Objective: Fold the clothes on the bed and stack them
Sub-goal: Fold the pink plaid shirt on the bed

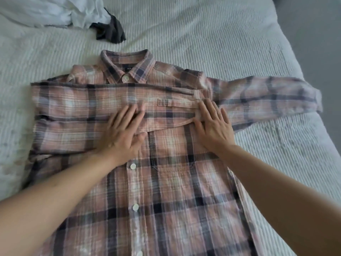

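Note:
A pink plaid button-up shirt (166, 182) lies front-up on the bed, collar pointing away from me. One sleeve (88, 106) is folded across the chest from the left. The other sleeve (267, 97) stretches out to the right. My left hand (123, 133) lies flat on the folded sleeve near the button line, fingers apart. My right hand (212, 124) presses flat on that sleeve's cuff end beside the chest pocket, fingers spread. Neither hand grips the cloth.
The bed has a white ribbed cover (230, 43). A crumpled white garment (55, 12) and a dark grey one (112, 30) lie at the far left. The bed's right edge (302, 58) runs diagonally, with grey floor beyond it.

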